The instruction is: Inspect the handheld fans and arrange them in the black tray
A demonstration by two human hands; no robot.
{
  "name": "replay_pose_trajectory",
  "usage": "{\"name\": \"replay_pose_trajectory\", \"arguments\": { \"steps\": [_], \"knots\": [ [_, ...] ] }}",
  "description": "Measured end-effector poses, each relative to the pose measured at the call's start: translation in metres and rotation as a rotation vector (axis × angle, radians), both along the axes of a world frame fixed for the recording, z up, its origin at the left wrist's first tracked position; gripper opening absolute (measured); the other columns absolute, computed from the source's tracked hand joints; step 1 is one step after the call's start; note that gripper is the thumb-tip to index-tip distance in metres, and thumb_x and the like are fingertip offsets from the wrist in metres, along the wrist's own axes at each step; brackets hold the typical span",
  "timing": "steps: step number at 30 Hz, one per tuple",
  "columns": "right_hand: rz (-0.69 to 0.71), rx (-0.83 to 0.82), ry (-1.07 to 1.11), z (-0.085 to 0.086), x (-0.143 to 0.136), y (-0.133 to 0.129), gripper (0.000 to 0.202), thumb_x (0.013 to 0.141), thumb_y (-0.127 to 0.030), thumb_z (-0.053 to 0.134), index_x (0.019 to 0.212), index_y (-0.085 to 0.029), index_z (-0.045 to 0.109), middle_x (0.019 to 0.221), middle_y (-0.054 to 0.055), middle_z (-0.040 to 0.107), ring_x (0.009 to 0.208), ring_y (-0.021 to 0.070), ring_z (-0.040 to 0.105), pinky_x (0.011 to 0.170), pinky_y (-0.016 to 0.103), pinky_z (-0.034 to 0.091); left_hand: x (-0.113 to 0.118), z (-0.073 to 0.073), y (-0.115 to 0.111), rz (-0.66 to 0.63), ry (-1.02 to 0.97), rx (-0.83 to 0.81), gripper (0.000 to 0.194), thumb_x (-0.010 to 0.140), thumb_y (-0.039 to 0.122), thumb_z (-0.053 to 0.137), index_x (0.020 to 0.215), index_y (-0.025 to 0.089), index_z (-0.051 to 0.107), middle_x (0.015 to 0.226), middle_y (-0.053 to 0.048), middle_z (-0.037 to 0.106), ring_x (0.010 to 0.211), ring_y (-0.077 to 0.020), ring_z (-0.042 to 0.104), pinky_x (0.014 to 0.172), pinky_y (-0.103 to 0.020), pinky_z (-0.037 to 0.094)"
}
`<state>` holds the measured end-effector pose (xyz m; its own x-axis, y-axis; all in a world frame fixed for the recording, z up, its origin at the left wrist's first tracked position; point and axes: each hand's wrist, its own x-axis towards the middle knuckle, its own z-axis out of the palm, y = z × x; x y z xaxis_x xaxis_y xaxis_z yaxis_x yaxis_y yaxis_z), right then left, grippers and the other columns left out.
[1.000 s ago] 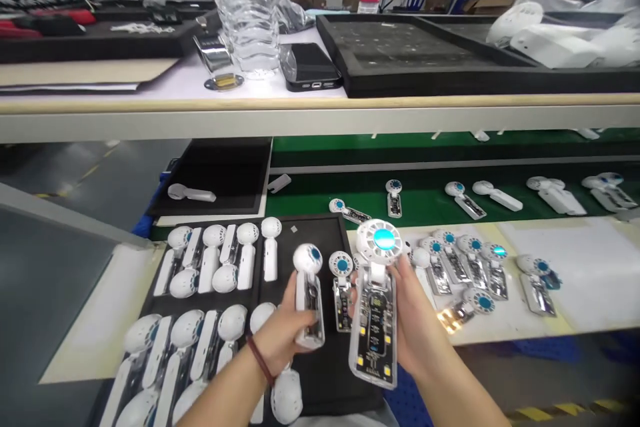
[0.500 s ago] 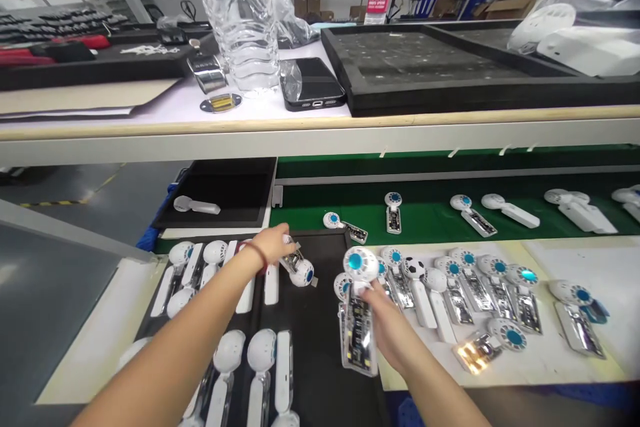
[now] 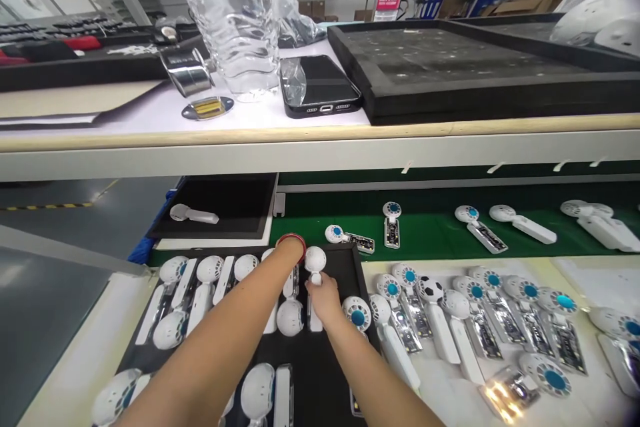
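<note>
My right hand point(image 3: 324, 300) is closed around the neck of a white handheld fan point(image 3: 315, 259), which stands head-up in the black foam tray point(image 3: 320, 390). My left wrist, with a red band, reaches to the tray's back edge; the forearm and wrist hide the fingers of my left hand point(image 3: 295, 250). Just below that wrist is another handheld fan point(image 3: 290, 317), its head toward me and its clear handle pointing away. Rows of similar white fans fill the tray's left side. Beside my right forearm rests a fan with a blue hub point(image 3: 357, 313).
Several fans, one with a football pattern point(image 3: 430, 289), lie on the white bench surface point(image 3: 440, 393) at right. One fan there glows point(image 3: 505, 395). More lie on the green belt point(image 3: 425, 233). A shelf point(image 3: 320, 153) crosses above with a phone point(image 3: 320, 87) and bottles.
My right hand has moved left from the bench side into the tray with a fan. The fan in my left hand has gone down into the tray, and that hand is now hidden.
</note>
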<state>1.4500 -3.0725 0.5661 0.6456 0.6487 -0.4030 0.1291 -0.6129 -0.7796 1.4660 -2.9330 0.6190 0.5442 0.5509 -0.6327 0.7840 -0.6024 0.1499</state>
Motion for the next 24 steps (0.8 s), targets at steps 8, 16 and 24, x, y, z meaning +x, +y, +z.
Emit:
{"name": "replay_pose_trajectory", "arguments": {
  "steps": [8,16,24],
  "knots": [
    [0.209,-0.133,-0.375,0.016,0.041,0.002,0.033,0.087,-0.035,0.038,0.105,-0.015,0.057,0.107,0.012,0.057,0.102,0.0219,0.051,0.085,0.034,0.039,-0.055,0.013,-0.012,-0.034,-0.116,0.236,0.030,0.086,0.030,0.043,0.110,0.013,0.050,0.109,-0.010,0.055,0.099,-0.0205,0.053,0.083,-0.042,0.045],
    [0.589,-0.392,-0.602,-0.027,0.200,0.033,0.035,0.083,-0.028,0.053,0.116,-0.019,0.048,0.123,0.008,0.047,0.110,0.0241,0.045,0.091,0.047,0.038,-0.126,-0.026,-0.126,-0.433,-0.319,0.216,0.073,0.063,0.022,0.068,0.127,0.034,0.037,0.144,-0.010,0.023,0.129,-0.0396,0.017,0.098,-0.064,0.018],
    [0.525,-0.467,-0.725,-0.068,0.193,0.043,0.037,0.078,-0.033,0.058,0.111,-0.018,0.053,0.145,0.005,0.016,0.131,0.0306,0.006,0.104,0.053,0.008,-0.143,-0.053,-0.125,-0.577,-0.613,0.698,0.071,0.065,0.023,0.061,0.129,0.035,0.033,0.137,-0.009,0.035,0.124,-0.0363,0.027,0.093,-0.054,0.026]
  ]
}}
